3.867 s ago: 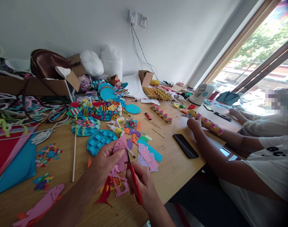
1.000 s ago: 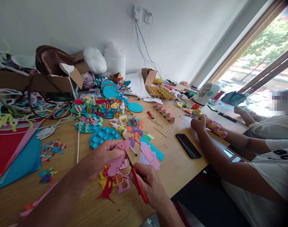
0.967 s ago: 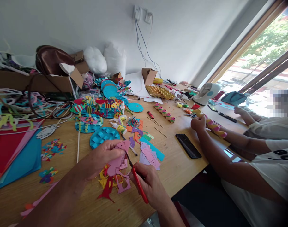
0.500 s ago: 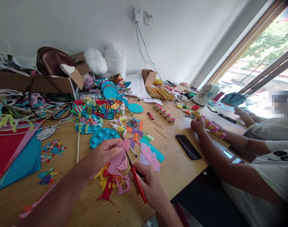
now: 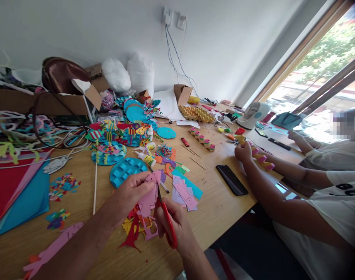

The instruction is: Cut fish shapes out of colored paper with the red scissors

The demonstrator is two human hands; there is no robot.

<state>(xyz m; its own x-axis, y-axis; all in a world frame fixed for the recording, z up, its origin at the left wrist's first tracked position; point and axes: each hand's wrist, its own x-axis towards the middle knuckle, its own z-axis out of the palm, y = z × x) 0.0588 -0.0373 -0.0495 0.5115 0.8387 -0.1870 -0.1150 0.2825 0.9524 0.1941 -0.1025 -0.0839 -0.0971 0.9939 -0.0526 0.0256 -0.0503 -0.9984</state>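
My left hand (image 5: pixel 130 194) pinches a pink paper cut-out (image 5: pixel 148 196) and holds it just above the wooden table (image 5: pixel 218 206). My right hand (image 5: pixel 173 225) is closed around red-handled scissors (image 5: pixel 166 217), whose blades reach up into the pink paper's right edge. Under both hands lies a heap of red, yellow and pink paper scraps (image 5: pixel 133 229). A blue woven paper disc (image 5: pixel 123 172) lies just beyond my left hand.
A black phone (image 5: pixel 231 185) lies to the right. A person beside me in a white shirt holds a yellow-and-pink paper roll (image 5: pixel 257 153). Glue bottles (image 5: pixel 144 157), a long stick (image 5: pixel 94 186), coloured sheets (image 5: pixel 16 190), cardboard boxes (image 5: pixel 46 103) and paper crafts crowd the table's far half.
The scissors have worked further up into the pink paper, and my right hand has shifted slightly left toward my left hand. The view has tilted a little.
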